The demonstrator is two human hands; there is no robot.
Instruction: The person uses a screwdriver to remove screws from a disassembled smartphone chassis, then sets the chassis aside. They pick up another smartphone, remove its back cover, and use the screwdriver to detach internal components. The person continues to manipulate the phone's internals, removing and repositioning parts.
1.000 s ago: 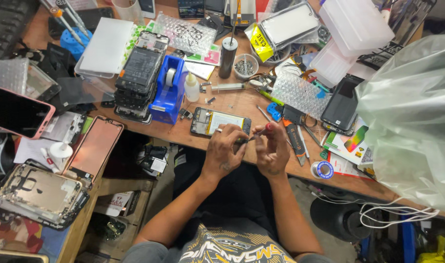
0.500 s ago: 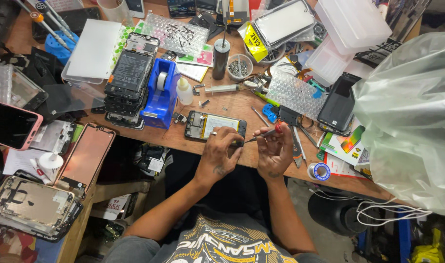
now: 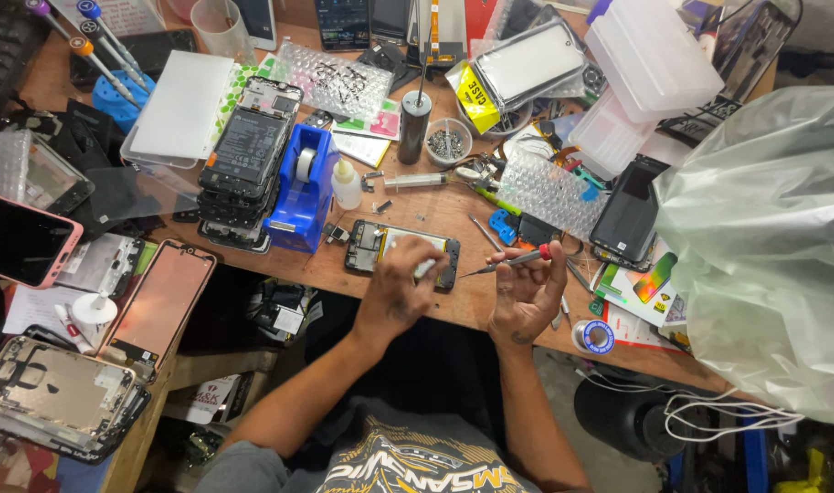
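Taking the opened phone (image 3: 401, 253) near the front edge of the wooden bench (image 3: 453, 301) as the landmark: the left hand (image 3: 401, 290) rests on its near edge, fingers curled down onto the exposed inside, pressing or pinching something too small to make out. Just right of the phone, the right hand (image 3: 525, 294) is closed around a thin screwdriver (image 3: 513, 262) with a red collar, its metal tip pointing left toward the phone's right end.

The phone lies flat, back cover off, so it will likely handle as light and stiff but fragile; its outer frame edges look the safest place to hold, away from the bare board and cables. The screwdriver is slim and smooth, best pinched at its grip near the collar.

Left of the phone, touching nothing of it, stands a blue tape dispenser (image 3: 300, 187), and beyond that a stack of 2 or more opened phones (image 3: 248, 160). Behind the phone sit a small white bottle (image 3: 346, 185), a dark cylinder (image 3: 414, 126) and a round dish of screws (image 3: 450, 141). Far right of the phone, a large pale plastic bag (image 3: 764, 246) overhangs the bench.
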